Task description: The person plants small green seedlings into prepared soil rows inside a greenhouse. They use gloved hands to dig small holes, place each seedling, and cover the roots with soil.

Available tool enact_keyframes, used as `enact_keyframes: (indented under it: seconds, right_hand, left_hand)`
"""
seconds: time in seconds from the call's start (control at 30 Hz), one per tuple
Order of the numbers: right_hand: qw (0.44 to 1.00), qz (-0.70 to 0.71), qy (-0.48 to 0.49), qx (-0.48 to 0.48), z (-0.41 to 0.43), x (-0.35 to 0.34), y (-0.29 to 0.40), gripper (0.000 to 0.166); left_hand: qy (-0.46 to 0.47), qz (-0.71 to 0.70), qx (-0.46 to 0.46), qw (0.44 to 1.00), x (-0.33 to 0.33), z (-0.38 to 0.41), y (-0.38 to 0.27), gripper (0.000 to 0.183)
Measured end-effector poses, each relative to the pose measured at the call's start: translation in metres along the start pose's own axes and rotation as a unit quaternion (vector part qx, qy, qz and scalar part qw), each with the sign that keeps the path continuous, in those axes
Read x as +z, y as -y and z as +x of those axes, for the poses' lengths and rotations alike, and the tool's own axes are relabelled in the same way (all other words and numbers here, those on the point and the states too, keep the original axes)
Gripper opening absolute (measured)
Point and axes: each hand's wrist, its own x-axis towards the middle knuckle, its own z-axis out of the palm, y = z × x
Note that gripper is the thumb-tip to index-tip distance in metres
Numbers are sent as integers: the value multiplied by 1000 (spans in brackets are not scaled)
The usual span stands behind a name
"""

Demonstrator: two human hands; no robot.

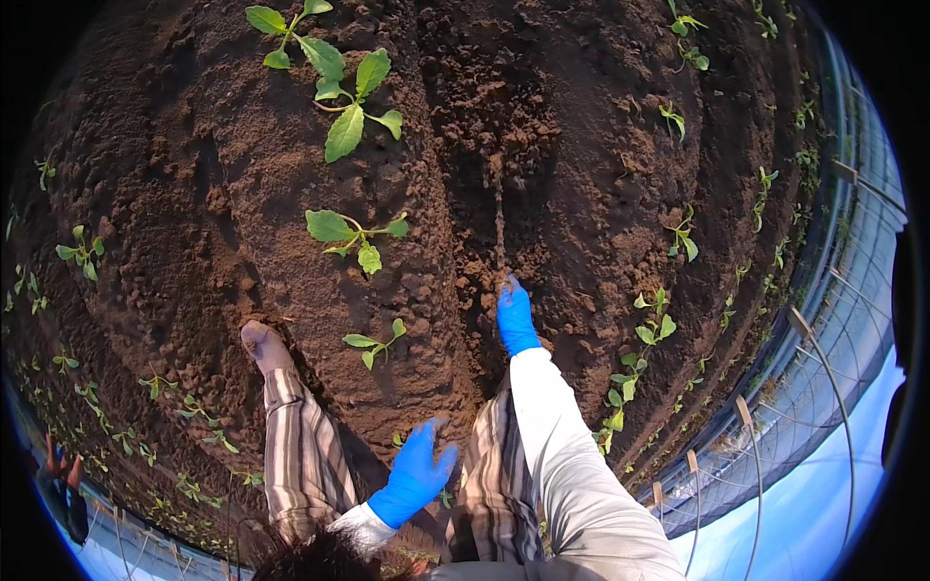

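Observation:
My right hand (514, 312), in a blue glove, is low over the furrow between two planted rows. It is closed around the near end of a thin, soil-caked hand tool (500, 218). The tool's shaft points straight ahead, and its far end is lost among loose clods, so its kind cannot be told. My left hand (414, 472), also blue-gloved, hovers between my knees with fingers spread and nothing visible in it; soil marks its fingertips. A small seedling (374, 345) grows ahead of it, and a larger seedling (356, 238) stands farther along the same row.
Large leafy seedlings (352, 109) stand at the far end of this row. Another seedling row (654, 327) runs along my right. My left foot (267, 345) rests on the soil. Netting on hoops (821, 348) borders the right side. Another person (64, 486) is at the lower left.

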Motion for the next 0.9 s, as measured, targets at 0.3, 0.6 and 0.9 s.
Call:
enact_keyframes:
  seconds: [0.3, 0.6, 0.9]
  right_hand:
    - [982, -15, 36, 183, -114, -28, 17, 39]
    - [946, -77, -49, -311, 131, -57, 155, 76]
    - [897, -257, 81, -350, 96, -19, 107, 54]
  left_hand:
    - [-10, 18, 33, 999, 6, -1, 6, 46]
    - [-34, 16, 55, 998, -8, 10, 10, 46]
    - [-227, -146, -58, 961, -46, 31, 41, 44]
